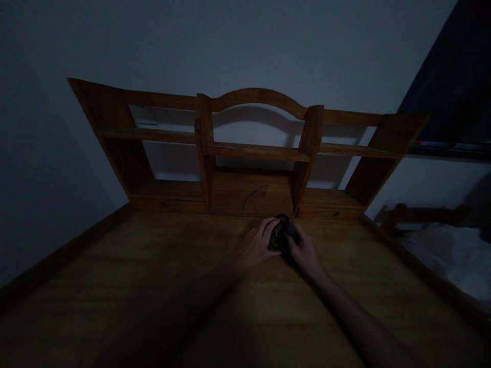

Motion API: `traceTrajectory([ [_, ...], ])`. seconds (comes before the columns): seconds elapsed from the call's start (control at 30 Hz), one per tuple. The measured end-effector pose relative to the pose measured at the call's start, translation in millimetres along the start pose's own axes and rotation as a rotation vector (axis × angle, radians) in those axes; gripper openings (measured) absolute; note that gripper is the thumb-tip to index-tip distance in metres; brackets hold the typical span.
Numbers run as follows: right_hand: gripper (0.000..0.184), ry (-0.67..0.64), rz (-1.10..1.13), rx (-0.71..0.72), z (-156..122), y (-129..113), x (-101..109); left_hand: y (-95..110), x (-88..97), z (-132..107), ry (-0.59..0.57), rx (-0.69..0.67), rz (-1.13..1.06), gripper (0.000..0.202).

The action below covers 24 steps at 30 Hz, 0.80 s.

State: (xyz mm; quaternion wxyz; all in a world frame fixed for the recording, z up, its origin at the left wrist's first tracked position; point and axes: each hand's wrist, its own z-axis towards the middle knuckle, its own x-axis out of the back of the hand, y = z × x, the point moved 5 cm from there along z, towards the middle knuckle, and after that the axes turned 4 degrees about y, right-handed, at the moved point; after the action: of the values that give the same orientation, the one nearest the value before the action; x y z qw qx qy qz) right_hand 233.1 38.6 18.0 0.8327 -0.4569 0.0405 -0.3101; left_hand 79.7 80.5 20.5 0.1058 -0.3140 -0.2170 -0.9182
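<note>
Near the back of the wooden desk, both hands are closed around a small dark object. It looks black, rounded and partly shiny, but the dim light hides what kind of thing it is. My left hand wraps its left side, fingers curved over it. On the other side, my right hand grips it with the thumb against its front. The fingers cover much of its surface. Whether it rests on the desk or is held just above, I cannot tell.
A wooden shelf unit with several compartments and small drawers stands along the desk's back edge, close beyond my hands. Behind it is a pale wall with a power socket at left. White bedding lies to the right.
</note>
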Motion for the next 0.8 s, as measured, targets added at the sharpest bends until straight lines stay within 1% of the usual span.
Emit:
traceTrajectory([
  [0.07,0.041,-0.046,0.083,-0.017,0.0,1.7,-5.4,-1.0,1.7,0.0,0.034,0.001,-0.005,0.085],
  [0.2,0.048,-0.073,0.353,-0.207,-0.3,13.5,-15.3,0.2,6.1,0.5,0.091,-0.029,-0.013,0.087],
  [0.27,0.049,-0.111,0.47,-0.282,-0.9,15.8,-20.7,2.0,8.3,0.6,0.121,-0.055,-0.001,0.087],
  [0.33,0.047,-0.159,0.52,-0.307,-1.4,13.2,-24.3,4.1,9.6,0.5,0.148,-0.079,0.007,0.087],
  [0.37,0.044,-0.171,0.511,-0.307,-1.7,11.2,-24.6,5.3,9.8,0.4,0.156,-0.094,0.01,0.087],
  [0.43,0.034,-0.17,0.422,-0.283,-2.1,7.4,-22.1,7.6,9.1,0.1,0.153,-0.124,0.011,0.087],
  [0.47,0.028,-0.159,0.343,-0.255,-2.1,5.9,-19.3,8.5,8.4,-0.1,0.144,-0.136,0.013,0.087],
  [0.53,0.021,-0.133,0.123,-0.154,-1.5,3.0,-11.6,9.5,7.1,-0.7,0.118,-0.161,0.02,0.086],
  [0.6,0.02,-0.117,-0.118,-0.023,0.0,0.9,-3.3,9.6,6.1,-1.3,0.09,-0.182,0.031,0.083],
  [0.67,0.02,-0.15,-0.317,0.074,1.6,1.9,2.0,9.6,5.2,-1.8,0.068,-0.2,0.037,0.081],
  [0.73,0.023,-0.202,-0.429,0.115,3.0,5.2,4.6,8.4,4.0,-1.5,0.052,-0.182,0.027,0.08],
  [0.8,0.027,-0.216,-0.476,0.127,3.5,7.6,5.7,5.9,3.3,-0.2,0.062,-0.124,-0.001,0.082],
])
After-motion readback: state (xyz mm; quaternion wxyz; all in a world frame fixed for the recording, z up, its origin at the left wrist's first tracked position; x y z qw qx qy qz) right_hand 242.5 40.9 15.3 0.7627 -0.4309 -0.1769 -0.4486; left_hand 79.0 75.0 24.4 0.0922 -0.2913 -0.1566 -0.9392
